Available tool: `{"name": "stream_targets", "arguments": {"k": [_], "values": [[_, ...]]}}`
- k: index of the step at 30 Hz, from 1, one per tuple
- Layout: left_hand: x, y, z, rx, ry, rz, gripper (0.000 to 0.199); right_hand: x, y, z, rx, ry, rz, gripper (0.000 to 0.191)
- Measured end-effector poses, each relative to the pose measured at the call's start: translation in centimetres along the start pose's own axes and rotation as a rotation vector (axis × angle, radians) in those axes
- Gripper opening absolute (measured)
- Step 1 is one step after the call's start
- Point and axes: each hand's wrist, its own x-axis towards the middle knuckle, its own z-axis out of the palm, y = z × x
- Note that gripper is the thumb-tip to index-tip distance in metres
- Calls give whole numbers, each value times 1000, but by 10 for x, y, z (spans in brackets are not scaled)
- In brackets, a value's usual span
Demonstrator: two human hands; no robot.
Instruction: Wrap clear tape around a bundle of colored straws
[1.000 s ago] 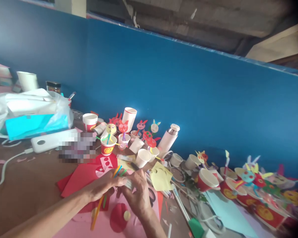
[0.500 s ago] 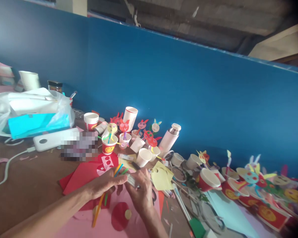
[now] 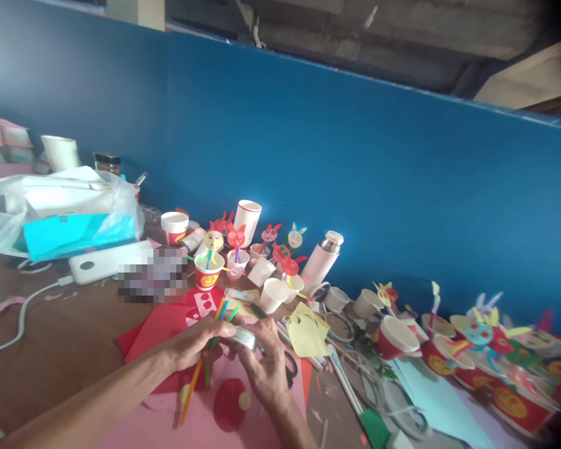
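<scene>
My left hand (image 3: 194, 346) pinches several thin coloured sticks: a long orange stick (image 3: 193, 390) slants down below the fingers, and the end of a green stick (image 3: 232, 313) and a blue one show above. Right beside it, my right hand (image 3: 265, 362) is closed on a small shiny whitish roll (image 3: 244, 337) that looks like clear tape; the left fingertips meet it. Under both hands lies pink paper (image 3: 154, 424) with a dark red paper disc (image 3: 229, 405) and small yellow discs. Black scissors handles (image 3: 290, 369) show beside my right wrist.
Paper cups with paper animal figures, such as a red-and-white cup (image 3: 209, 272), stand behind the hands and at far right. A pink-white flask (image 3: 321, 262) leans in view by the blue partition (image 3: 355, 174). At left are a white power bank (image 3: 110, 262) and a plastic bag (image 3: 9, 218).
My hands stay close together; the whitish roll has turned slightly and its shiny side faces up more. The sticks tilt a little differently in my left hand. The view shifts slightly.
</scene>
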Motion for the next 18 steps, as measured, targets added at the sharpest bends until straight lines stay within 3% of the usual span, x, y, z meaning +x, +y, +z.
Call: {"name": "stream_targets", "arguments": {"k": [8, 13, 18], "values": [[-4, 9, 4, -9, -14, 56, 20, 1, -2, -1, 152, 32, 106, 19], [-7, 15, 4, 50, -36, 50, 16, 0, 2, -4, 245, 9, 100, 25], [-6, 15, 0, 93, -59, 124, 25, 3, -1, -5, 233, -23, 165, 20]]}}
